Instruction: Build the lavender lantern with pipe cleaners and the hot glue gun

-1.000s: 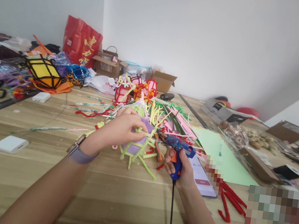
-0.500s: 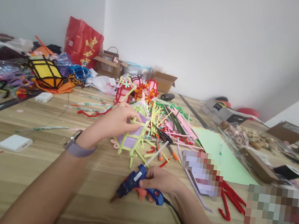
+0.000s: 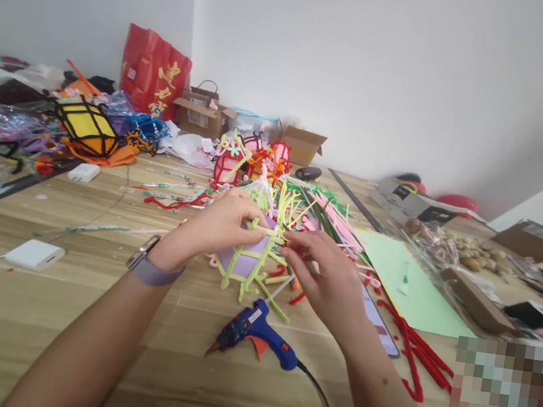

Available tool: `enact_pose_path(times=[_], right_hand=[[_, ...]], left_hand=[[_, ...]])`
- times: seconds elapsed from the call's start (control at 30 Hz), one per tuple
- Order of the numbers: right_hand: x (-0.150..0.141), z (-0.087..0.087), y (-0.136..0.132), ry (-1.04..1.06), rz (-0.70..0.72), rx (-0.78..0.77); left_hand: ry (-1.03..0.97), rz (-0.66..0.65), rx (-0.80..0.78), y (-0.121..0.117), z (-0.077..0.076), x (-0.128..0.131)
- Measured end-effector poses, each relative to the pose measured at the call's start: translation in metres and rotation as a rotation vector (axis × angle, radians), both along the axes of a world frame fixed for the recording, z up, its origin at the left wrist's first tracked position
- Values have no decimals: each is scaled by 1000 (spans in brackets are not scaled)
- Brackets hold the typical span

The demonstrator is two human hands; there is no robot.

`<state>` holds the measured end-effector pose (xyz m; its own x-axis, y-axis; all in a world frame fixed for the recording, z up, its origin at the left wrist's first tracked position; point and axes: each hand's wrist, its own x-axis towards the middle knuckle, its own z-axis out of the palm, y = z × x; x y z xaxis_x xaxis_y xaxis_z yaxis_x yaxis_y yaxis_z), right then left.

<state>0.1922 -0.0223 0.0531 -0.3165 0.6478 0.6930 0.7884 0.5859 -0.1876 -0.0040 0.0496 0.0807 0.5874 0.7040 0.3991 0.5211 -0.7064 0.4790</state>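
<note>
Lime-framed purple lantern [image 3: 242,265] is in front of me, mid-bench [image 3: 168,364]. My left hand [image 3: 228,224] pinches its upper edge, thumb and fingers closed on it. My right hand [image 3: 326,278] works the right corner, fingers nearly together; can't make out what's between them. To do well: brace left, go light so the panel doesn't buckle, line up right, keep clear of the likely hot glue gun [image 3: 261,329] lying nearer me.

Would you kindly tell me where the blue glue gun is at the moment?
In the head view, the blue glue gun lies on the wooden table, below the purple lantern and left of the right forearm.
</note>
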Motion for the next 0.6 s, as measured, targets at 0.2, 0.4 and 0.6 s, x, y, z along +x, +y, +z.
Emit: enact_pose_path(times=[0.2,0.4,0.6], right_hand=[[-5,-3,10,-93,29,98],[-3,-10,12,-133,-38,139],[-6,-17,12,-201,-94,261]], left_hand=[[-7,3,17,0,-2,0],[40,12,-65,-4,-2,3],[206,118,-29,-11,-8,16]])
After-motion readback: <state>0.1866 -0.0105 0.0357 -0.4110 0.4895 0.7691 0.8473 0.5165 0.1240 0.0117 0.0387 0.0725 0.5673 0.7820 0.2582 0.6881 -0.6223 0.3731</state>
